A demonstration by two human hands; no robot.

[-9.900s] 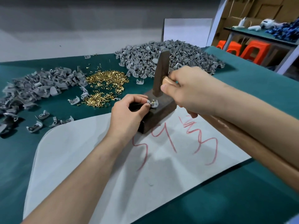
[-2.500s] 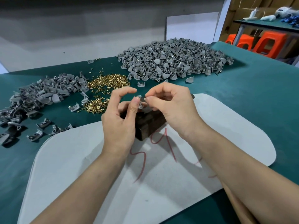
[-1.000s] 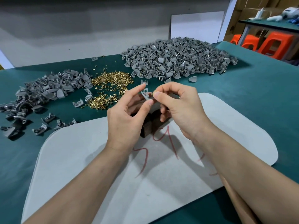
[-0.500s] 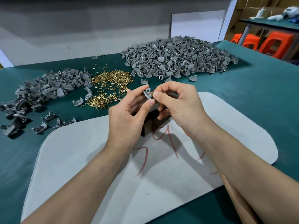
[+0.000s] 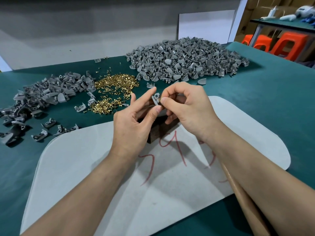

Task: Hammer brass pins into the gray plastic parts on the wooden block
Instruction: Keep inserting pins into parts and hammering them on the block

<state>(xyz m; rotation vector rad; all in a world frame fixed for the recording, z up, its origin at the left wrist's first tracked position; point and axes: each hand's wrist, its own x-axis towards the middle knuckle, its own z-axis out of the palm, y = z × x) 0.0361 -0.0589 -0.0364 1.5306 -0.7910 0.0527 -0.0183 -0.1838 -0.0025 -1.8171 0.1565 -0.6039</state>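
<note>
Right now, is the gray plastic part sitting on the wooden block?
No, the left hand pinches the gray plastic part up off the wooden block, while the right hand holds a brass pin to it.

In the middle of the frame, the left hand [image 5: 134, 123] holds a small gray plastic part [image 5: 155, 99] with thumb and fingers. The right hand [image 5: 187, 108] pinches a brass pin [image 5: 159, 99] against that part. The dark wooden block [image 5: 156, 132] sits just under both hands, on a white mat [image 5: 95, 167] with red marks. Shiny loose pins [image 5: 114, 87] lie left of the hands, on the green table [image 5: 264, 99]. A big gray pile [image 5: 184, 60] sits at the top, a smaller one [image 5: 49, 92] on the left.
</note>
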